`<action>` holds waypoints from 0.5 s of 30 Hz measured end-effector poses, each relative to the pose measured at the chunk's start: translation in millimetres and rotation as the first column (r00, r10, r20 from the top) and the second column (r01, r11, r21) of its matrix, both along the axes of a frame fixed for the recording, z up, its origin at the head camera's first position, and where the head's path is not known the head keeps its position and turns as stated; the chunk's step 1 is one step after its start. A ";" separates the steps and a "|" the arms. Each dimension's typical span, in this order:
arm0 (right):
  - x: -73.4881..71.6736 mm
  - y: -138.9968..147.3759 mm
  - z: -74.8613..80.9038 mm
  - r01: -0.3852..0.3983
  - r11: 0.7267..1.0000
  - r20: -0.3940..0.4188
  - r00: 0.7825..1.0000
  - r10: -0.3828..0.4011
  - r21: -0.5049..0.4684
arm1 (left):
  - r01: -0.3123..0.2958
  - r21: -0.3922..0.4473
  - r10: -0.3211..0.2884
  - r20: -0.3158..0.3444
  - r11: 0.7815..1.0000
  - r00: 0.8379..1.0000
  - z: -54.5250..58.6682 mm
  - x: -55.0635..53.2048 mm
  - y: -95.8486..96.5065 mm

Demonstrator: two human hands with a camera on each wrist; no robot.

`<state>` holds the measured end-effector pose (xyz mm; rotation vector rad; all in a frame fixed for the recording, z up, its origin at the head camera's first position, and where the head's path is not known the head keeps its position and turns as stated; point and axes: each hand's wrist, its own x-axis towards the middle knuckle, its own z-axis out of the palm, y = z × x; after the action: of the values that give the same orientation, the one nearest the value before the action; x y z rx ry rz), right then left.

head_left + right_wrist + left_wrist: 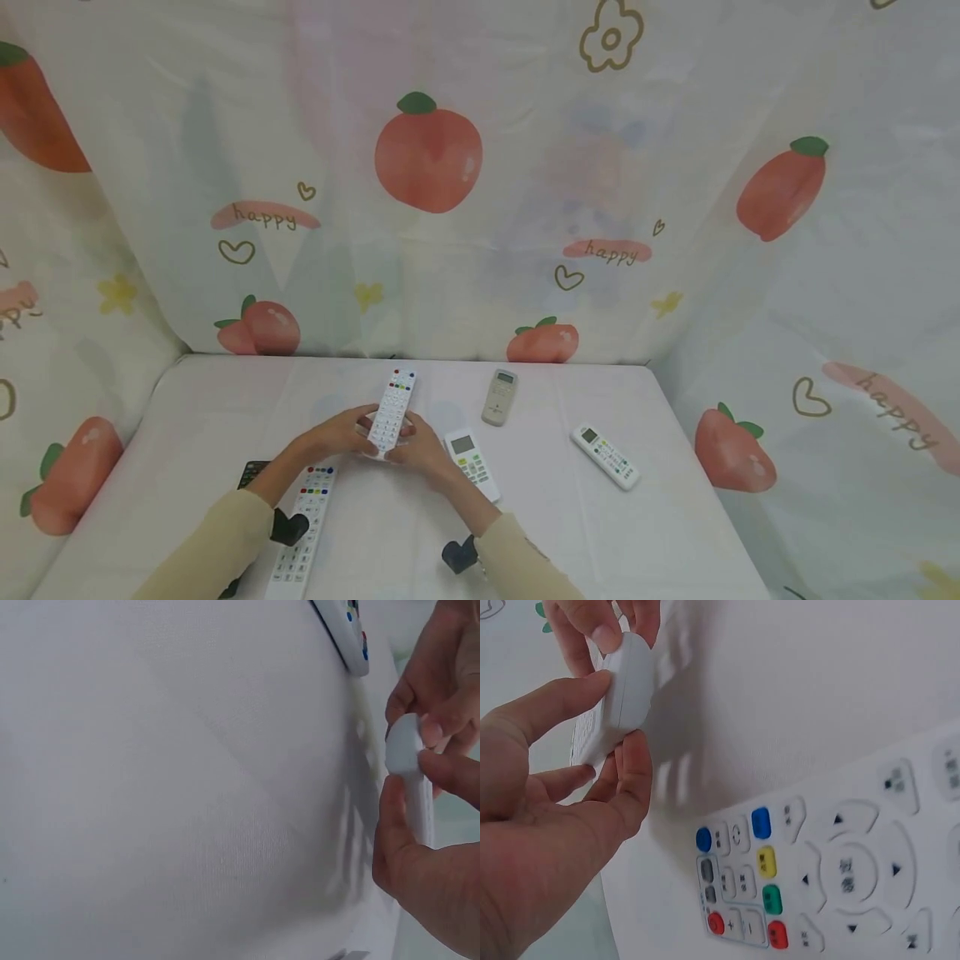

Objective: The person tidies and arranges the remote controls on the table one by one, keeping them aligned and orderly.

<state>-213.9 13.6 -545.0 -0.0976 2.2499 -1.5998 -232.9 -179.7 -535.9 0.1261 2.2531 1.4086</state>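
Both hands hold a white remote control (392,412) with rows of buttons, raised over the middle of the table. My left hand (343,432) grips its left edge, and my right hand (422,447) grips the right edge near the lower end. In the left wrist view, the remote's plain rounded end (636,682) shows between the left hand's (562,825) thumb and fingers. The right wrist view has the remote's end (405,746) pinched by the right hand (427,877) too, with a shadow below on the tabletop.
Near the left forearm lie a long white remote (300,533) and a black remote (253,473), partly under the sleeve. A white remote with a screen (472,467) sits beside the right hand. Farther off are a beige remote (499,398) and another white remote (604,457). Printed curtains surround the table.
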 end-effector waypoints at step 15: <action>9.0 22.8 13.9 -0.084 0.995 0.014 0.996 0.083 0.046 | -0.076 0.043 0.076 0.006 0.996 0.997 -0.3 23.5 17.9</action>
<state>-204.9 36.5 -531.1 -0.1673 2.2425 -1.5001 -209.4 -161.8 -536.1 0.0520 2.2463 1.4952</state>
